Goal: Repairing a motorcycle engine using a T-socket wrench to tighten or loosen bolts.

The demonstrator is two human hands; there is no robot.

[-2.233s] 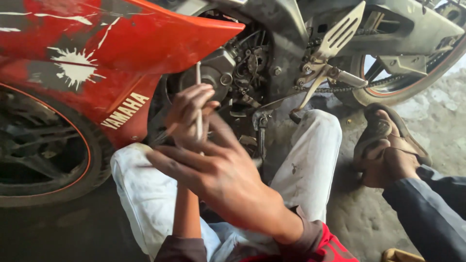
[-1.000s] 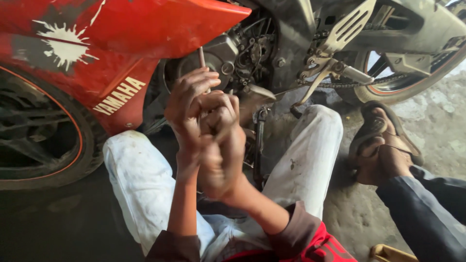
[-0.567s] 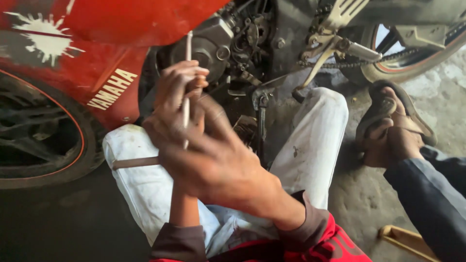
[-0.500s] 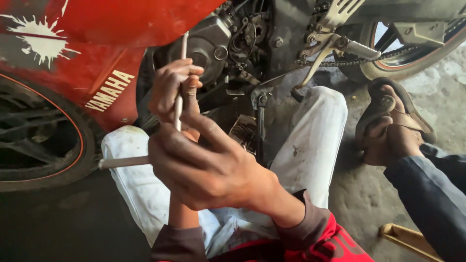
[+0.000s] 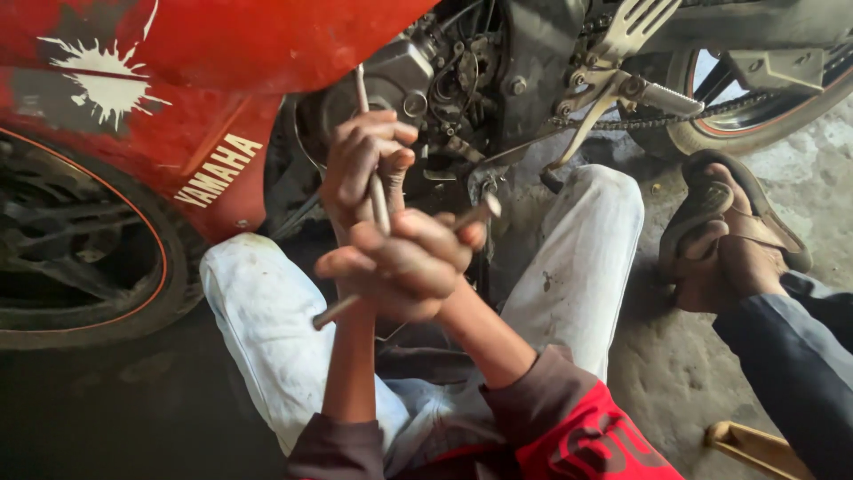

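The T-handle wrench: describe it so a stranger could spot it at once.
Start at the red motorcycle fairing and drop to the dark engine beside it. In front of it, both hands grip the T-handle wrench: its thin steel shaft rises toward the engine, its crossbar passes through the right hand.

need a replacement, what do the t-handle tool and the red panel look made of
T-handle tool: looks like bare steel, dull grey and slightly worn, with thin straight round bars; both hands' grip covers its middle. Red panel: probably painted plastic, going by its glossy moulded curves and scuffed, dusty paint, though painted metal can't be ruled out.
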